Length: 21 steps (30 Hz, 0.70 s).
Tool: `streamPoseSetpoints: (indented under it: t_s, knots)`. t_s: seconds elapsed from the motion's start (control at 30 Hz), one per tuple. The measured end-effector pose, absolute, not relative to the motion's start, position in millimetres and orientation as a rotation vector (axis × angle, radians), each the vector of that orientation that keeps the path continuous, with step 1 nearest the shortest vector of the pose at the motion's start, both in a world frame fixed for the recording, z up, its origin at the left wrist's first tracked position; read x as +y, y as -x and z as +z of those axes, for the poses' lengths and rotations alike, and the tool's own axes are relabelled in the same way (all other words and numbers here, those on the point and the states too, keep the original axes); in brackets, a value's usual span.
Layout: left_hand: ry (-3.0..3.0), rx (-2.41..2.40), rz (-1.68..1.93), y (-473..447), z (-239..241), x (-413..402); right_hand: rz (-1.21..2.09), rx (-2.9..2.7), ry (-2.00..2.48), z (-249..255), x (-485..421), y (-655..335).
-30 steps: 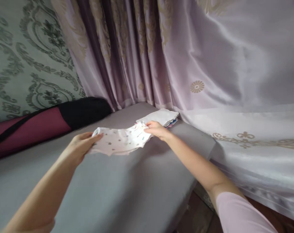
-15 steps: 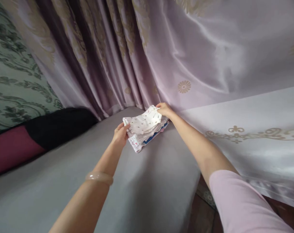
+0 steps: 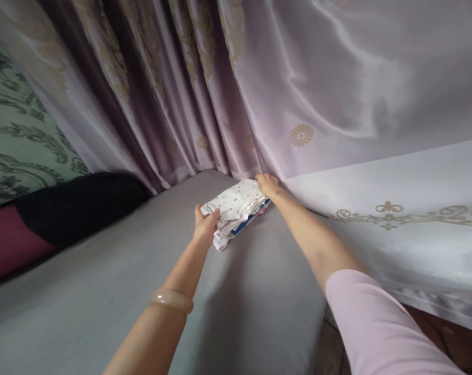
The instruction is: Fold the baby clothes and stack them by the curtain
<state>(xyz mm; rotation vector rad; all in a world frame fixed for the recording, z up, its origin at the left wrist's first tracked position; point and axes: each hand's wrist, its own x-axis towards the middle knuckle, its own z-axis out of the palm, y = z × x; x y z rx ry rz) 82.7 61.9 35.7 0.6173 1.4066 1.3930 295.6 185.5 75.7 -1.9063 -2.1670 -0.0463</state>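
A small stack of folded clothes (image 3: pixel 246 221) lies on a grey sheet, with white, blue and pink layers showing along its near side. On top rests a white folded garment (image 3: pixel 238 200) dotted with small prints. My left hand (image 3: pixel 206 226) grips the garment's left end, its thumb over the cloth. At the right end my right hand (image 3: pixel 267 186) is closed on the edge of the same garment, its fingertips partly hidden. A pale bangle (image 3: pixel 172 300) circles my left wrist.
The grey-sheeted bed (image 3: pixel 142 271) stretches below and to the left. A black and dark-pink bolster-like object (image 3: pixel 83 208) lies along its far left edge. Purple curtains (image 3: pixel 317 94) hang right behind the stack. Dark floor shows at the lower right.
The white garment, earlier raised and sagging between my hands, now lies flatter on the stack. My left hand has moved slightly right and down, my right hand slightly down.
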Motion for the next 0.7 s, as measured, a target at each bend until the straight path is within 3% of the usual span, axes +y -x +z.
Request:
streamPoseSetpoints:
  t_s: [0.13, 0.37, 0.7]
  knots:
    - [-0.996, 1.568, 1.336, -78.1, 28.9, 60.7, -0.098, -2.159, 1.89, 68.3, 180.2, -280.1]
    - [-0.859, 1.463, 1.322, -77.8, 22.2, 64.7, 0.082, -2.247, 1.823, 58.3, 187.2, -247.9]
    - [-1.479, 1.651, 1.121, -59.2, -0.7, 47.8, 0.178, -2.243, 1.917, 33.9, 189.7, -251.8]
